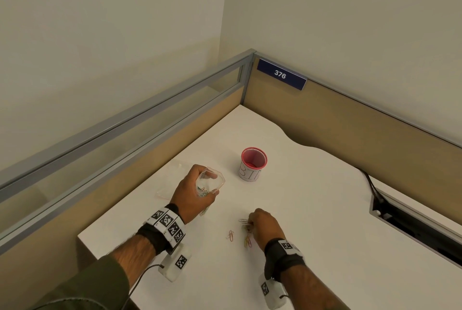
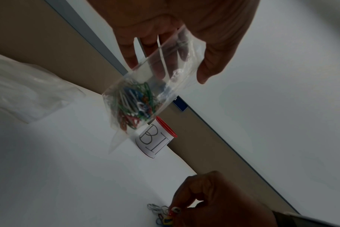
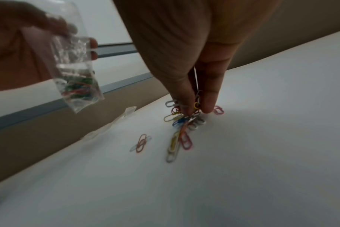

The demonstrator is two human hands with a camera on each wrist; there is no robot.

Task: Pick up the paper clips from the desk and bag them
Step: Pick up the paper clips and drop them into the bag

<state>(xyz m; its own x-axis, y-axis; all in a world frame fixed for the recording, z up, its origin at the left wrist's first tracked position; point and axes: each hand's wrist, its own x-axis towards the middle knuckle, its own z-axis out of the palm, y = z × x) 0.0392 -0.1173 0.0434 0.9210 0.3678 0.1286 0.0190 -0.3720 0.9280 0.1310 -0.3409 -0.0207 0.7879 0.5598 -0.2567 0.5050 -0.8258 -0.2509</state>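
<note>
Mid-collection: my left hand [image 1: 193, 192] grips the part-filled bag [image 2: 145, 92] above the desk [image 1: 325, 209]; my right hand [image 1: 266, 226] pinches paper clips [image 3: 181, 122] from the near pile. Next: lift them leftward into the bag's mouth.

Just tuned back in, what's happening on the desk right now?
A person is bagging paper clips. The left hand holds a small clear bag above the desk, with coloured clips already inside. The right hand is down at the loose clips, fingertips pinching some. A separate pair lies nearby. A red cup stands behind.
</note>
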